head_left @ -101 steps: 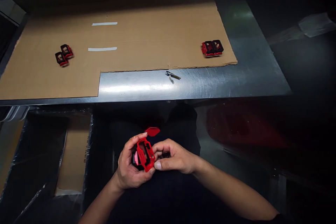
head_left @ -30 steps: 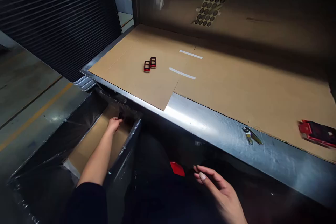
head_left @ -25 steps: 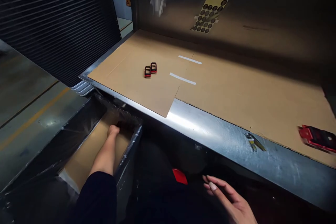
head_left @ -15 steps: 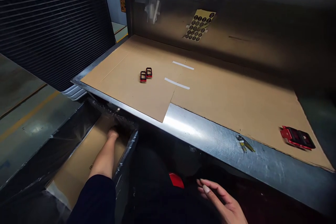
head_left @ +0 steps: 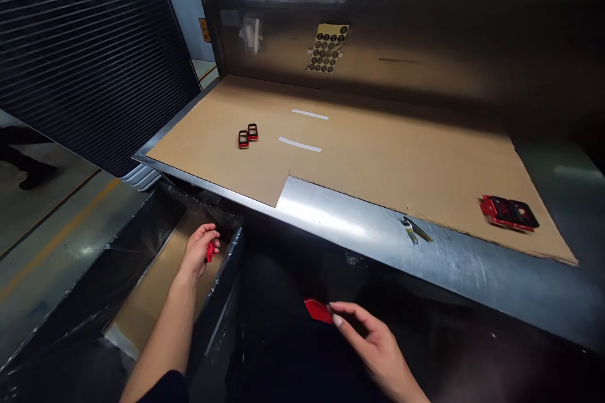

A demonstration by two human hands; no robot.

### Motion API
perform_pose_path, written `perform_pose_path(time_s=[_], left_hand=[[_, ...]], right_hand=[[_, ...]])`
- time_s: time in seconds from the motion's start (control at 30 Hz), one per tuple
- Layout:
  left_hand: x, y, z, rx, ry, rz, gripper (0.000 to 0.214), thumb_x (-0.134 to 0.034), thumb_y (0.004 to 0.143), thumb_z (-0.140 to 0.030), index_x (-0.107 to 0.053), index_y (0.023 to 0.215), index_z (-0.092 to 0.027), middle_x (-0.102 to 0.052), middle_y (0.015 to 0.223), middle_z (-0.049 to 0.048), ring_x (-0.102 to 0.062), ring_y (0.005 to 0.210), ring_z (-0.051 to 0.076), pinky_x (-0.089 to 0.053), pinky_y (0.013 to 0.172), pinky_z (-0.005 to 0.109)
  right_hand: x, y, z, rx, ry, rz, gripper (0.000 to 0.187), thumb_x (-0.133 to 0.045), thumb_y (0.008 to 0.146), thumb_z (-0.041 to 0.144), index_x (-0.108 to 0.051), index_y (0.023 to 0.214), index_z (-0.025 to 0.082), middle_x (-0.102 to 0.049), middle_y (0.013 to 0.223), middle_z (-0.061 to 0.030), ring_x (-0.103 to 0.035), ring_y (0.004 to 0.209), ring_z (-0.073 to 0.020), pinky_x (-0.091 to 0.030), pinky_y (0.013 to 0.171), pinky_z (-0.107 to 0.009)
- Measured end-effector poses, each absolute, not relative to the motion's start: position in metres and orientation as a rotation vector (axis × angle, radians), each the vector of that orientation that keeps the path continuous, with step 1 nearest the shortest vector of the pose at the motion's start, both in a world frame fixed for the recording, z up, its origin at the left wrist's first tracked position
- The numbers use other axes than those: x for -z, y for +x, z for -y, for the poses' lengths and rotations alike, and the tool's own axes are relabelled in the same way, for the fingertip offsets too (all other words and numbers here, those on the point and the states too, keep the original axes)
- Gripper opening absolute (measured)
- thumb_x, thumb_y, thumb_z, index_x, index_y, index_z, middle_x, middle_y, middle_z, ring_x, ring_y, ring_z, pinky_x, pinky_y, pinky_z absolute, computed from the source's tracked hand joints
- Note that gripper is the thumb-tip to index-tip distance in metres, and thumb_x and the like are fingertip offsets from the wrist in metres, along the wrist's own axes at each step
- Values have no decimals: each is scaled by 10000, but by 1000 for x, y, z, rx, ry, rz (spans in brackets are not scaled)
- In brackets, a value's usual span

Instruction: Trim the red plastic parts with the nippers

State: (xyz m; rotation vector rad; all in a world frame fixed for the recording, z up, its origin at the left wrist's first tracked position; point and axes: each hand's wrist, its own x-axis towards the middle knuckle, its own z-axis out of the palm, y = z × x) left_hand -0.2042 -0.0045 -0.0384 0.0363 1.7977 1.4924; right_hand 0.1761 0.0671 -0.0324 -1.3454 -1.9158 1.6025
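Note:
My left hand (head_left: 201,252) is closed around a small red part (head_left: 210,252), whose shape is mostly hidden by my fingers. It hovers over the open plastic-lined box (head_left: 142,302) at the left, which has brown cardboard inside. Below the bench, the thumb and forefinger of my right hand (head_left: 373,340) pinch the right edge of a flat red piece (head_left: 317,311). On the cardboard sheet (head_left: 359,164), two small red-and-black frames (head_left: 248,136) lie touching. A blurred stack of similar red-and-black frames (head_left: 509,213) lies at the right end.
A pair of snips or pliers (head_left: 414,230) rests on the bare metal edge of the bench (head_left: 340,217). A sheet of round stickers (head_left: 328,47) is fixed to the back wall. A dark ribbed panel (head_left: 94,56) stands at left; a person's leg (head_left: 33,167) shows beyond it.
My left hand has risen from deep inside the box with a red part in it. The right hand has moved left to the flat red piece and closed on its edge.

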Motion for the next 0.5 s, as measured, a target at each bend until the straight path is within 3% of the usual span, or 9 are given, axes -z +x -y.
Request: perform_pose_path(time_s=[0.1,0.17,0.23,0.33,0.5], left_hand=[[10,-145,5,-1568,101,-1558,353,-739,746,-380,-569,993,-194,-583,751,-48,-573,585,91,-456,494,192],[0,-96,-2,-1520,124,-1416,374,-729,702,-378,-570,985,-190,-587,752,-37,-590,610,109,-464,505,205],[-4,-48,-10,-1421,142,-1304,350,-705,719,-349,-590,999,-174,-605,765,-16,-604,644,127,-490,544,232],[-8,1,-14,-1298,158,-1210,307,-700,749,-301,-613,1014,-172,-624,794,-12,-610,707,119,-509,662,240],[-12,17,-13,-1124,207,-1116,356,-685,804,-409,-636,1062,-168,-676,872,37,-642,770,167,-511,723,286]], right_hand=[[19,161,-58,-1538,-1103,2120,310,-684,872,407,-722,1121,226,-776,984,-74,-746,897,-246,-604,849,-366],[13,153,-53,-1491,-928,2217,376,-705,853,362,-663,1200,223,-755,912,-48,-729,813,-198,-592,786,-322],[9,150,-50,-1415,-855,2249,438,-750,814,372,-627,1205,216,-727,845,-23,-700,744,-170,-569,732,-294],[8,158,-48,-1316,-965,2168,361,-799,767,413,-631,1010,206,-669,733,14,-638,634,-140,-530,652,-267],[6,188,-41,-1311,-1038,1929,328,-801,768,431,-619,922,205,-654,731,13,-611,614,-123,-509,619,-251]])
